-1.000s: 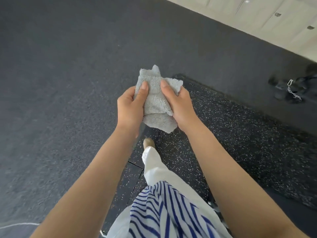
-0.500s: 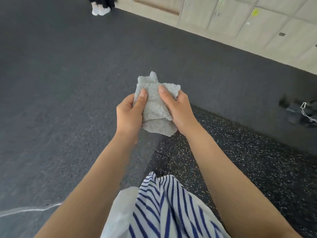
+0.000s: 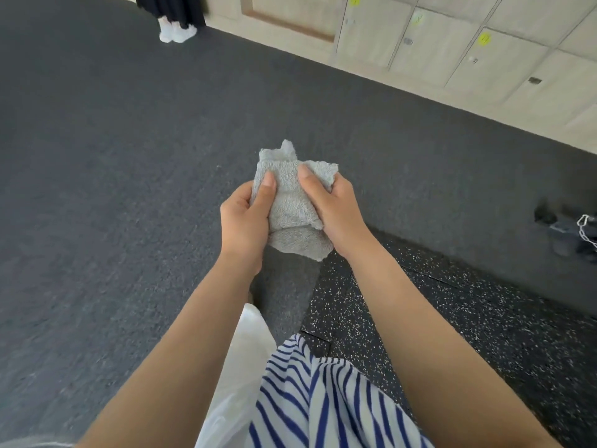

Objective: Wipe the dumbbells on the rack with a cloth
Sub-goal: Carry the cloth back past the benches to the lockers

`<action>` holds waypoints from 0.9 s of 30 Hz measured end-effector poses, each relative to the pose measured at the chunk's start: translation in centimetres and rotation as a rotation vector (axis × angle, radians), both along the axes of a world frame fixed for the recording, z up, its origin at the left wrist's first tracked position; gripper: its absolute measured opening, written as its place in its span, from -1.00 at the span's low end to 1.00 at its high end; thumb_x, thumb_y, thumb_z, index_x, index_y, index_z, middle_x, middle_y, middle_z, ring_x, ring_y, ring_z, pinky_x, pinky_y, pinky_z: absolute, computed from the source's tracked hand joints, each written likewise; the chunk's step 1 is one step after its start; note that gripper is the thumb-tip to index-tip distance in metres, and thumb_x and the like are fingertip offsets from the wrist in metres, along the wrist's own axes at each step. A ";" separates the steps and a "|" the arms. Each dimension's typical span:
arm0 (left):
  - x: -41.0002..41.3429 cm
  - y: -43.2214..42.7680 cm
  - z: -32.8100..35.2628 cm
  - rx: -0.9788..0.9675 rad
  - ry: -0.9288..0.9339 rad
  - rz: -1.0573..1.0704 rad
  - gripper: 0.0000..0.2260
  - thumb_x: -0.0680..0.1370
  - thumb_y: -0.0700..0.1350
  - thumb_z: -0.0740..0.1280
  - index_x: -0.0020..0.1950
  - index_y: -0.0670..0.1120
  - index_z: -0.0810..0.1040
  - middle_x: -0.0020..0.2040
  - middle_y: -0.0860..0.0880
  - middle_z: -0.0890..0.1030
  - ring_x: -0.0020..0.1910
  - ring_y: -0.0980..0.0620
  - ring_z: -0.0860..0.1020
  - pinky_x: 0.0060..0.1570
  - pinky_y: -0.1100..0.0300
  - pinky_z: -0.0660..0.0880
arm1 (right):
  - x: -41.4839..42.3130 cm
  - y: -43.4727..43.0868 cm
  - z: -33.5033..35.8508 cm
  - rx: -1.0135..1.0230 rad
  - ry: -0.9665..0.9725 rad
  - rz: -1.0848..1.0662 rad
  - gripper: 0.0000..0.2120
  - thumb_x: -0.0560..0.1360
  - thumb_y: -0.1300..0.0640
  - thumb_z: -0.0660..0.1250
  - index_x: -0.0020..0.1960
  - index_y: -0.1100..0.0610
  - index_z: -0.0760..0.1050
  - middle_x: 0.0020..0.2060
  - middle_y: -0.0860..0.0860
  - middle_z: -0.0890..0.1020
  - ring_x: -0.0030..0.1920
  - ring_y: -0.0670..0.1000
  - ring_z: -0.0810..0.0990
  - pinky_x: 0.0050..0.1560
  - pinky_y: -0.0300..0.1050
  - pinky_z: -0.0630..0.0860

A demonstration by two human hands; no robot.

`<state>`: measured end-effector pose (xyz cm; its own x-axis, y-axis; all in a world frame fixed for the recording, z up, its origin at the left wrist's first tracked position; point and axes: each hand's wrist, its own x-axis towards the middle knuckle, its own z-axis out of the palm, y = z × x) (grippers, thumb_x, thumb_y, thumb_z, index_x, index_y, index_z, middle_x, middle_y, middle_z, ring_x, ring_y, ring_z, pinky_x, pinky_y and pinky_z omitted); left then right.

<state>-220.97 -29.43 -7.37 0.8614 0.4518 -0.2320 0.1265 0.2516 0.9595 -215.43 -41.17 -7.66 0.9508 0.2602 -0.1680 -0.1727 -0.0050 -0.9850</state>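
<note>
I hold the cloth (image 3: 292, 208) with both my hands in front of me, above the floor (image 3: 113, 176). It is a grey, fluffy cloth, folded into a thick bundle. My left hand (image 3: 244, 221) closes around its left side, and the thumb (image 3: 265, 192) presses flat on the front of it. My right hand (image 3: 337, 210) closes around the right side in the same way, with the thumb lying across the upper part. So both hands pinch the cloth between thumb and fingers; the other fingers are behind the cloth and I cannot see them. The two thumbs are near each other but they do not touch. One corner of the cloth stands up above my thumbs, and the lower edge hangs out below my palms.

Under my hands is dark grey carpet. Below and to the right of them begins a black mat (image 3: 468, 318) with small white speckles. Far to the right of my hands, on the floor, lies something dark with a white chain (image 3: 587, 231) on it; it is blurred, so I cannot tell what it is. Beyond my hands stand pale lockers (image 3: 452, 43). Far up and to the left of my hands are the white shoes (image 3: 177, 32) of another person. I see no dumbbells and no rack here.
</note>
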 end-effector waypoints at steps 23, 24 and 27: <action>34.2 24.1 0.1 0.024 -0.070 -0.148 -0.57 0.58 0.01 0.32 -0.06 -0.41 0.47 -0.17 -0.17 0.53 -0.19 -0.08 0.50 -0.15 -0.08 0.50 | 32.1 23.2 0.6 0.005 0.012 -0.104 -0.72 0.62 0.06 0.29 0.18 0.25 0.51 0.08 0.22 0.66 0.08 0.14 0.67 0.15 0.17 0.59; 35.6 24.9 -0.2 0.028 -0.061 -0.144 -0.57 0.58 0.02 0.32 -0.06 -0.40 0.47 -0.18 -0.16 0.52 -0.19 -0.07 0.50 -0.16 -0.06 0.50 | 33.6 23.8 0.3 0.002 0.014 -0.104 -0.72 0.62 0.06 0.29 0.18 0.25 0.51 0.08 0.22 0.65 0.08 0.15 0.67 0.15 0.17 0.59; 40.4 27.0 -0.8 0.030 -0.041 -0.126 -0.60 0.58 0.02 0.33 -0.08 -0.36 0.49 -0.20 -0.15 0.51 -0.21 -0.05 0.49 -0.19 0.01 0.48 | 38.7 26.0 -0.6 0.006 0.011 -0.090 -0.70 0.62 0.05 0.29 0.17 0.29 0.52 0.08 0.27 0.64 0.10 0.21 0.65 0.13 0.16 0.59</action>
